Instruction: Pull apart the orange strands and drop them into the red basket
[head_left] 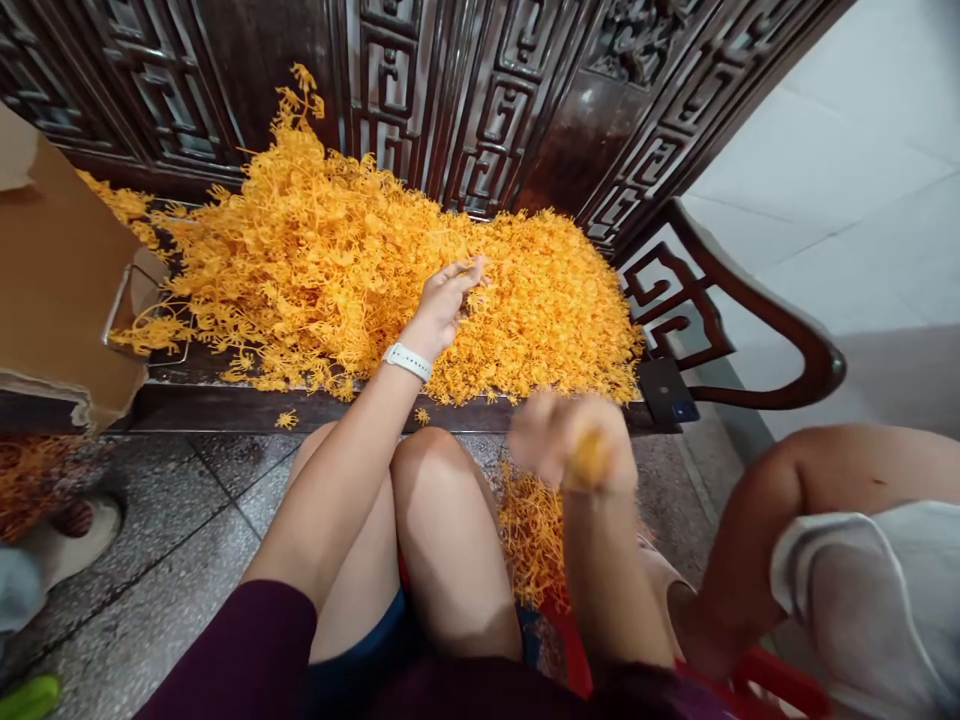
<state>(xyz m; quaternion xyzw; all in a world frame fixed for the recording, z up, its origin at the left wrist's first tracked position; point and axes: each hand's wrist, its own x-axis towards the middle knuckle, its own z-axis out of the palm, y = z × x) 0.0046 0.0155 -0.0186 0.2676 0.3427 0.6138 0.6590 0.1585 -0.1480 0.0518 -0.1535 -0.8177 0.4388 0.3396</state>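
Observation:
A large heap of orange-yellow spidery pieces (315, 260) with thin strands and splayed tips lies along the dark wooden bench (225, 408). My left hand (444, 300), a pale watch band at its wrist, reaches over the middle of the heap. Its fingers are drawn together at the tips; whatever they pinch is too small to make out. Nearer to me, above the bench's front edge, my right hand (577, 440) is smeared by motion. It is closed, and orange spidery pieces (592, 458) show in it.
A cardboard box (67, 270) stands on the bench at left. More orange strands (532, 530) lie low beside my right knee. Another person's bare limb (780, 520) is close at right, by the curved armrest (817, 360). A dark flat object (666, 392) sits at the bench's right end.

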